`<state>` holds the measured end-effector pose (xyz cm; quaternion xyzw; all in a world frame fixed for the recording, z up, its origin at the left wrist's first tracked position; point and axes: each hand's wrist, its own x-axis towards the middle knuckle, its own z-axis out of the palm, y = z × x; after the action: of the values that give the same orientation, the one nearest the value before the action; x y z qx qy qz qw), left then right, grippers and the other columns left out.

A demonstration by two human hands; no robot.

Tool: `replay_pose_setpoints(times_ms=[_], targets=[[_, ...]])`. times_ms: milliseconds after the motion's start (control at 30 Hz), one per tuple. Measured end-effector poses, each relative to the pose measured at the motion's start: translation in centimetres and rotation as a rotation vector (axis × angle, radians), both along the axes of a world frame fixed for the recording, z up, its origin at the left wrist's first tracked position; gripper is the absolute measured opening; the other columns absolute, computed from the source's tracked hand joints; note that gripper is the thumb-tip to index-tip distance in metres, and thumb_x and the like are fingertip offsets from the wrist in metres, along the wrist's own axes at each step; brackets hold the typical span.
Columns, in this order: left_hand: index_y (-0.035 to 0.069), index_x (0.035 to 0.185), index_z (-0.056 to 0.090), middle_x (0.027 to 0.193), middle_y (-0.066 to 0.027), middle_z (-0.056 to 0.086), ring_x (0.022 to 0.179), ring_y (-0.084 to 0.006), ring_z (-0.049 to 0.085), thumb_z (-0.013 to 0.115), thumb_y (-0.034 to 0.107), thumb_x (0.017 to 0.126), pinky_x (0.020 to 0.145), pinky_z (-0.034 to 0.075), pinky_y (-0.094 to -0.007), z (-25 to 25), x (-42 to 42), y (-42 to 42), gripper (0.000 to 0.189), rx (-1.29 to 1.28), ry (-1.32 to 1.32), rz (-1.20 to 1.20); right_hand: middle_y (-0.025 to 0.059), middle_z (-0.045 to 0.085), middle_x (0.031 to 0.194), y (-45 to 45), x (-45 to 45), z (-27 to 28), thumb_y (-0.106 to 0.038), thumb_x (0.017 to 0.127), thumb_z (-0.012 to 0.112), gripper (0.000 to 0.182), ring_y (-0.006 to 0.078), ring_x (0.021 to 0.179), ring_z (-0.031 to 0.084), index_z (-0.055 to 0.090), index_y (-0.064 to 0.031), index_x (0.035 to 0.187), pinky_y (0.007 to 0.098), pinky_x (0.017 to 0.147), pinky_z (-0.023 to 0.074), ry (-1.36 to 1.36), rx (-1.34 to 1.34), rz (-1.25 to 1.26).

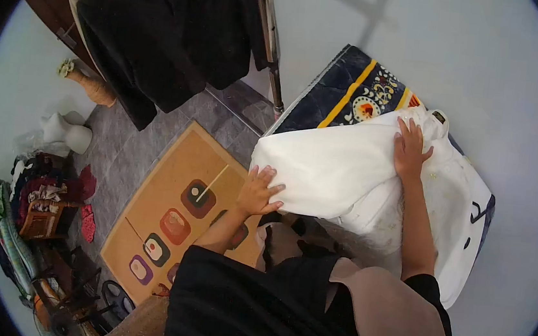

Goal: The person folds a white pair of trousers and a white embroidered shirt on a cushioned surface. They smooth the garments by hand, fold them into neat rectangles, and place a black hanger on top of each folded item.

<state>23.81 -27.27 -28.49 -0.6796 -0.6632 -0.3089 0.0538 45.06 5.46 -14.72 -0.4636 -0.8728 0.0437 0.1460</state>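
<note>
A white garment (332, 169) with long smooth fabric and a collar lies spread over a padded surface covered by a dark patterned cloth (327, 88). My left hand (259, 191) rests on the fabric's left end, fingers apart. Farther right, my right hand (410, 150) presses flat near the collar (439, 119), its fingers also spread. Neither hand shows a grip on the cloth. More white fabric with small pale green marks extends under and beside my right forearm, and a white piece with black marks (474, 226) lies at the right edge.
Black garments (166, 27) hang from a rack at the upper left. A tan rug (148, 214) with rounded shapes covers grey floor tiles. A vase (94, 88), a white mannequin form (66, 133), piled clothes (48, 185) and a fan-like black object (118, 298) stand or lie leftward.
</note>
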Motion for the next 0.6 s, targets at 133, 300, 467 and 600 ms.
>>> replay_pose_setpoints(times_ms=[133, 300, 467, 600], targets=[[0.018, 0.138, 0.034, 0.143, -0.0172, 0.029, 0.133, -0.0308, 0.026, 0.053, 0.041, 0.084, 0.104, 0.017, -0.0553, -4.5, -3.4, -2.3, 0.062, -0.456, -0.168, 0.277, 0.0053, 0.031, 0.143, -0.3, 0.3, 0.0, -0.032, 0.091, 0.041, 0.040, 0.0257, 0.134, 0.025, 0.044, -0.0284, 0.131, 0.0686, 0.098, 0.0036, 0.035, 0.023, 0.016], [0.020, 0.143, 0.022, 0.148, -0.0137, 0.020, 0.137, -0.0284, 0.018, 0.051, 0.040, 0.086, 0.104, 0.009, -0.0596, -3.4, -9.7, -5.2, 0.068, -0.397, -0.284, 0.677, 0.0048, 0.030, 0.144, -0.7, 0.0, 0.3, -0.034, 0.092, 0.039, 0.040, 0.0256, 0.135, 0.021, 0.044, -0.0276, 0.131, 0.0670, 0.100, 0.0033, 0.085, -0.036, -0.028], [0.023, 0.138, 0.035, 0.144, -0.0116, 0.031, 0.134, -0.0247, 0.027, 0.053, 0.042, 0.084, 0.102, 0.008, -0.0651, 7.6, -18.6, -4.3, 0.061, -0.669, -0.167, 0.553, 0.0018, 0.033, 0.142, 0.7, 1.0, 1.1, -0.039, 0.095, 0.027, 0.040, 0.0230, 0.136, 0.018, 0.049, -0.0269, 0.126, 0.0634, 0.101, -0.0017, 0.156, -0.128, 0.104], [0.021, 0.126, 0.052, 0.135, -0.0081, 0.045, 0.128, -0.0235, 0.038, 0.058, 0.040, 0.081, 0.101, 0.013, -0.0649, 17.9, -21.0, -3.5, 0.049, -1.219, 0.087, 0.521, -0.0002, 0.034, 0.141, 2.0, 2.9, 2.1, -0.044, 0.095, 0.013, 0.051, 0.0204, 0.137, 0.015, 0.054, -0.0283, 0.121, 0.0571, 0.102, -0.0100, 0.200, -0.121, 0.256]])
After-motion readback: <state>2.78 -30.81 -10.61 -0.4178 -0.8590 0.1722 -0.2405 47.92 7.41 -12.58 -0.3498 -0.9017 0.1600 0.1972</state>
